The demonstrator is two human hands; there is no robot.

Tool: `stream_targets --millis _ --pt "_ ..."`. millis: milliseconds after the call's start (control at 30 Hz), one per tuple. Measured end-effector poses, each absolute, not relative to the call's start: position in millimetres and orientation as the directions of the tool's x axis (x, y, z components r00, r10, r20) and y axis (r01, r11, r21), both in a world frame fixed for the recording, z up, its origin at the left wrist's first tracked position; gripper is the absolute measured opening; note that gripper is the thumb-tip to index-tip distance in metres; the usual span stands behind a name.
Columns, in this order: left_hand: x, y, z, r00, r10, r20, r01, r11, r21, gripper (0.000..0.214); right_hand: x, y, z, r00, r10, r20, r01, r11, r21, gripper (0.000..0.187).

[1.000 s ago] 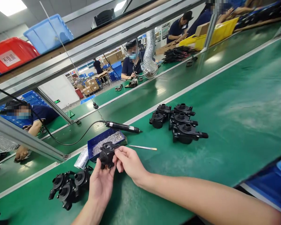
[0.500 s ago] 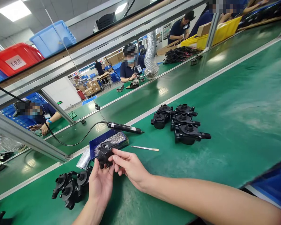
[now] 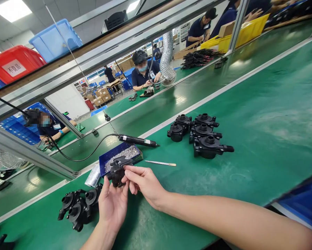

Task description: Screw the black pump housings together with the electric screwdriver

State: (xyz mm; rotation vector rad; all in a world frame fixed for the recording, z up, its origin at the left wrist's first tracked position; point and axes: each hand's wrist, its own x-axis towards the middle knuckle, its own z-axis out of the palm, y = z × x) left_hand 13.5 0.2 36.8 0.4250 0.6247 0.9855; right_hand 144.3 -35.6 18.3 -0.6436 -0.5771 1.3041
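Green bench tops (image 3: 249, 163) run slantwise across my head view, and beyond the metal frame (image 3: 33, 151) a co-worker (image 3: 142, 76) in a dark shirt bends over small parts. From where I watch, the black housing (image 3: 117, 171) is held up before the near edge of a blue tray (image 3: 103, 164) of small silver pieces (image 3: 126, 152); I cannot tell whether it touches that edge. My left hand (image 3: 112, 205) grips it from below, fingers curled under and thumb against its left side. On my right hand (image 3: 148, 184), thumb and index finger meet the right side; whether they pinch it, or some tiny piece there, I cannot tell.

To handle it well, I judge, the left hand should bear the weight while the right makes only small, light adjustments, with fingertips clear of the openings. Staying well above the tray seems wise, since a knock could scatter its contents. A pen-shaped driver (image 3: 137, 140) lies just behind the tray; a thin metal tool (image 3: 159, 163) lies to its right. Similar housings sit in a left cluster (image 3: 76, 211) and a right group (image 3: 208, 146).

As for writing, the red bin (image 3: 1, 62) overhead bears a white label (image 3: 14, 67) reading 不良品, "defective products". White stickers on the driver are too small to read, and I make out no brand.
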Motion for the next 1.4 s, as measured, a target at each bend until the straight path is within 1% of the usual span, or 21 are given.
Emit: stream_targets --millis 67,133,200,267,367,500,600,733,867,1000,1067,1133,1233,1300,1400 --pt "14.3 -0.4 37.4 0.412 0.864 -0.29 -0.632 0.501 0.591 0.041 143.9 -35.9 17.9 0.195 0.98 0.041 -0.651 0.16 -0.742 0.046" --pt "14.5 -0.9 37.7 0.429 0.859 -0.279 -0.627 0.505 0.593 0.042 143.0 -37.1 17.2 0.217 0.974 0.07 -0.604 0.19 -0.774 0.05" --pt "14.0 -1.3 38.1 0.439 0.857 -0.271 -0.625 0.508 0.593 0.044 142.2 -39.0 16.1 0.242 0.963 0.118 -0.532 0.233 -0.814 0.054" --pt "13.3 -1.7 38.7 0.432 0.86 -0.27 -0.633 0.503 0.589 0.044 142.4 -40.5 15.3 0.262 0.95 0.17 -0.445 0.276 -0.852 0.054" --pt "12.5 -2.3 39.1 0.419 0.868 -0.264 -0.655 0.491 0.574 0.042 144.8 -40.7 15.6 0.3 0.927 0.226 -0.343 0.326 -0.881 0.043" --pt "10.4 -2.0 35.1 0.449 0.855 -0.26 -0.659 0.514 0.549 0.041 149.4 -38.5 18.9 0.339 0.907 0.251 -0.288 0.354 -0.89 0.028" --pt "7.6 -0.4 29.4 0.473 0.85 -0.23 -0.657 0.515 0.551 0.042 151.6 -36.7 21.6 0.356 0.903 0.24 -0.295 0.352 -0.888 0.026" --pt "4.2 2.2 24.3 0.515 0.838 -0.179 -0.654 0.519 0.55 0.042 153.0 -35.0 22.7 0.338 0.913 0.23 -0.311 0.339 -0.888 0.029" --pt "3.5 2.5 24.3 0.514 0.839 -0.18 -0.655 0.519 0.549 0.04 154.0 -34.4 21.0 0.318 0.917 0.241 -0.291 0.337 -0.896 0.032" --pt "5.0 0.4 27.0 0.495 0.849 -0.184 -0.651 0.503 0.568 0.038 154.7 -35.0 20.3 0.335 0.905 0.263 -0.266 0.359 -0.895 0.031" --pt "6.3 -0.1 29.0 0.48 0.855 -0.197 -0.644 0.495 0.583 0.038 154.3 -36.0 21.5 0.335 0.911 0.24 -0.296 0.343 -0.891 0.03" --pt "7.9 0.2 31.2 0.451 0.87 -0.201 -0.635 0.471 0.613 0.037 153.2 -37.0 23.3 0.314 0.93 0.193 -0.361 0.304 -0.881 0.032" --pt "10.3 1.7 34.6 0.392 0.906 -0.162 -0.631 0.393 0.669 0.035 151.0 -37.2 24.5 0.243 0.966 0.09 -0.484 0.201 -0.852 0.036" --pt "11.7 2.1 36.3 0.37 0.917 -0.147 -0.631 0.365 0.684 0.034 150.0 -35.6 23.3 0.212 0.976 0.038 -0.538 0.149 -0.83 0.04" --pt "13.1 0.4 37.1 0.369 0.913 -0.175 -0.617 0.381 0.689 0.035 150.5 -31.7 20.5 0.234 0.972 0.025 -0.559 0.155 -0.815 0.041"
